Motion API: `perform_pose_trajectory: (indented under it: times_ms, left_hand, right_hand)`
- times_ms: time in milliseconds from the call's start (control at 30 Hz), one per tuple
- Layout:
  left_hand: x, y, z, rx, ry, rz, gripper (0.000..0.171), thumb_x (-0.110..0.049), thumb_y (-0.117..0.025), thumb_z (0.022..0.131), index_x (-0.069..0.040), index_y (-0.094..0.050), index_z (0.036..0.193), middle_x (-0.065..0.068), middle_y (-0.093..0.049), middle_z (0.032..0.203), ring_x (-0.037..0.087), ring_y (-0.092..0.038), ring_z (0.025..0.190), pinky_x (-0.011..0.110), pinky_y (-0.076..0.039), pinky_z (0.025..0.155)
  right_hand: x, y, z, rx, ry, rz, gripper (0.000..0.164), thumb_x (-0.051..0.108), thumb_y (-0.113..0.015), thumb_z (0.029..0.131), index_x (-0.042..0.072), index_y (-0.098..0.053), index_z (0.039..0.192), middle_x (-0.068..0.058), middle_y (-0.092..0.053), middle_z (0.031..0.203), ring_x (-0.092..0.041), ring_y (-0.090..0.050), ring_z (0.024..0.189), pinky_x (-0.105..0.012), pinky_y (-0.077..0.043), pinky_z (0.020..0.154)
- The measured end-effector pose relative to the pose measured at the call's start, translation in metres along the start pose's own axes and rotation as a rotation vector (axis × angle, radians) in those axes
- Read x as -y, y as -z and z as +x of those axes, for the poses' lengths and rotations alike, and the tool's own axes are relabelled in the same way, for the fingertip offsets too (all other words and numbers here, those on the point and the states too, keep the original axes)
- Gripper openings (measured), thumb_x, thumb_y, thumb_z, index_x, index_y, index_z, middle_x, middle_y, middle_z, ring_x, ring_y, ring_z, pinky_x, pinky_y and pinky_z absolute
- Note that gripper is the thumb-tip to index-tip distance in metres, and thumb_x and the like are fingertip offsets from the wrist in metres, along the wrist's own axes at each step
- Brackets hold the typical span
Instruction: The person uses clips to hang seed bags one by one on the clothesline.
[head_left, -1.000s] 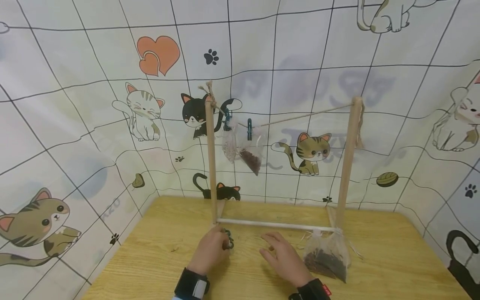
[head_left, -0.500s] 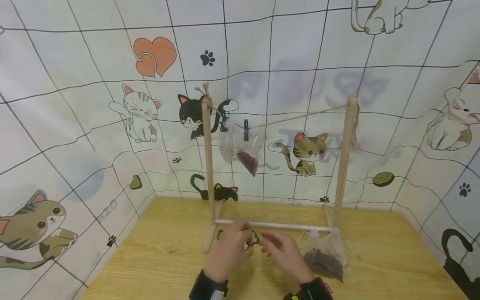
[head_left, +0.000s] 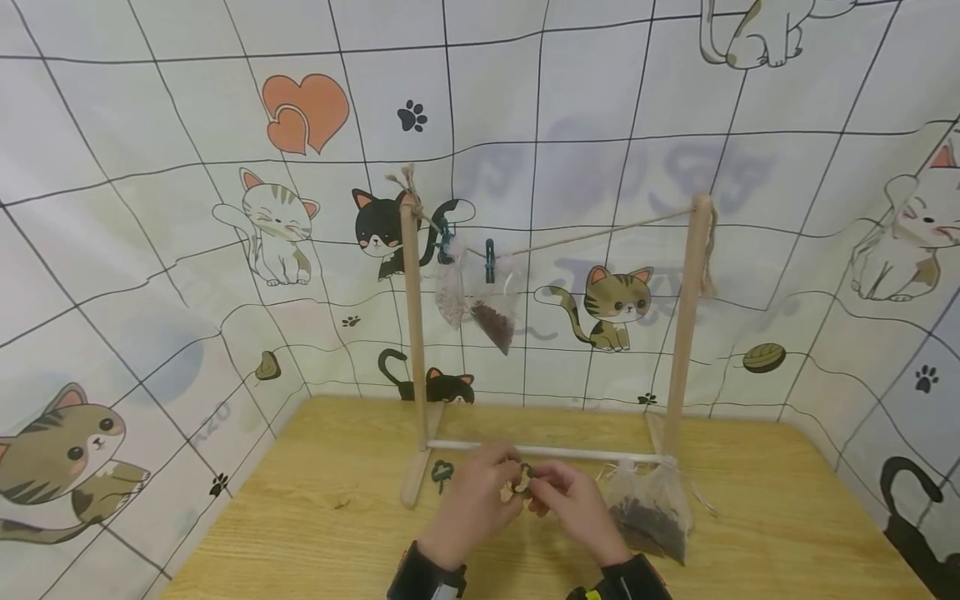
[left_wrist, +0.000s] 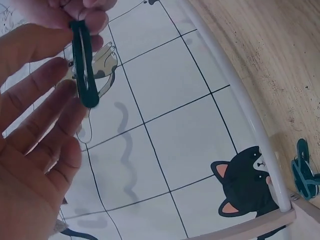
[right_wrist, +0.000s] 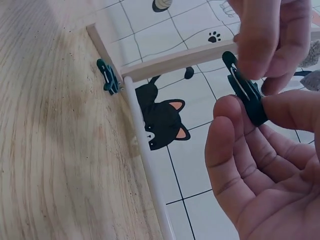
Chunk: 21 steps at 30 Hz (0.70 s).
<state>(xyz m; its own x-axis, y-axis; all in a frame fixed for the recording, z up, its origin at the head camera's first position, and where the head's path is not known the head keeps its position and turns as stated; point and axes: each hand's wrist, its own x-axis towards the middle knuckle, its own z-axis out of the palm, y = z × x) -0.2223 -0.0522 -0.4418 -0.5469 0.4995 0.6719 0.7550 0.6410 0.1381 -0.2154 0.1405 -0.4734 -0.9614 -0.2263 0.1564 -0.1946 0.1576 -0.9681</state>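
Between my hands is a dark green clothespin [right_wrist: 246, 90], held above the table. My right hand [head_left: 576, 507] pinches one end between thumb and index finger, the other fingers curved below it in the right wrist view. My left hand [head_left: 474, 504] has its thumb and fingertips at the clothespin's other part; its remaining fingers are spread in the left wrist view. A second green clothespin [head_left: 442, 473] lies on the table by the left foot of the wooden frame. On the rope, a clothespin [head_left: 490, 260] holds a clear bag of dark brown bits [head_left: 492, 323].
The wooden frame [head_left: 682, 333] stands at the back, a white bar [head_left: 555, 451] across its base. Left on the rope hangs a paler bag [head_left: 450, 292]. A tied mesh bag of dark material [head_left: 647, 521] sits at the right post's foot, beside my right hand.
My left hand moved right from beside the left post, bringing the clothespin to my right hand, which now pinches it. The other clothespin on the table came into view.
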Motion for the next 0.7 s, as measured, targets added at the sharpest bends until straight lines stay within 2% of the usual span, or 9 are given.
perform_pose_trajectory:
  times_ms: [100, 200, 267, 367, 533, 700]
  left_hand:
    - [0.006, 0.006, -0.001, -0.030, 0.084, -0.102, 0.028, -0.007, -0.092, 0.070, -0.011, -0.075, 0.092, 0.000, -0.067, 0.107, 0.017, -0.063, 0.095, 0.031, -0.055, 0.080]
    - [0.013, 0.012, -0.002, -0.033, 0.170, -0.173, 0.043, -0.008, -0.092, 0.072, -0.007, -0.075, 0.112, 0.004, -0.065, 0.116, 0.021, -0.064, 0.106, 0.035, -0.058, 0.085]
    - [0.018, 0.014, -0.003, -0.018, 0.207, -0.216, 0.051, -0.008, -0.092, 0.073, -0.005, -0.073, 0.120, 0.005, -0.065, 0.120, 0.023, -0.064, 0.111, 0.037, -0.058, 0.089]
    - [0.023, 0.014, -0.004, 0.003, 0.221, -0.267, 0.054, -0.008, -0.092, 0.073, -0.004, -0.072, 0.123, 0.007, -0.066, 0.120, 0.023, -0.065, 0.109, 0.036, -0.059, 0.088]
    - [0.025, 0.015, -0.004, 0.040, 0.208, -0.374, 0.052, -0.013, -0.091, 0.077, -0.009, -0.073, 0.126, 0.002, -0.067, 0.121, 0.015, -0.062, 0.101, 0.029, -0.055, 0.079]
    - [0.024, 0.014, -0.003, 0.033, 0.171, -0.465, 0.048, -0.011, -0.089, 0.079, -0.007, -0.073, 0.124, 0.000, -0.069, 0.117, 0.013, -0.061, 0.098, 0.025, -0.051, 0.075]
  right_hand:
    - [0.000, 0.001, 0.001, -0.032, -0.011, 0.003, 0.029, 0.013, -0.063, 0.103, -0.008, -0.066, 0.122, -0.016, -0.074, 0.096, -0.013, -0.069, 0.076, -0.029, -0.059, 0.070]
    - [0.001, 0.002, 0.001, -0.053, -0.024, 0.017, 0.029, 0.013, -0.064, 0.102, -0.007, -0.066, 0.123, -0.016, -0.074, 0.095, -0.014, -0.069, 0.076, -0.029, -0.059, 0.070]
    - [0.001, 0.002, 0.002, -0.052, -0.036, 0.048, 0.030, 0.013, -0.063, 0.103, -0.008, -0.065, 0.125, -0.017, -0.073, 0.096, -0.014, -0.070, 0.077, -0.029, -0.060, 0.071]
    - [0.002, 0.003, 0.001, -0.025, -0.050, 0.107, 0.033, 0.014, -0.062, 0.104, -0.009, -0.063, 0.128, -0.017, -0.072, 0.098, -0.015, -0.070, 0.079, -0.031, -0.060, 0.074]
    - [0.002, 0.004, 0.000, 0.044, -0.052, 0.198, 0.039, 0.016, -0.060, 0.105, -0.012, -0.059, 0.132, -0.011, -0.071, 0.099, -0.014, -0.069, 0.081, -0.030, -0.059, 0.076]
    - [0.002, 0.005, 0.000, 0.103, -0.048, 0.236, 0.041, 0.017, -0.058, 0.107, -0.012, -0.057, 0.135, -0.005, -0.070, 0.097, -0.013, -0.068, 0.082, -0.030, -0.059, 0.077]
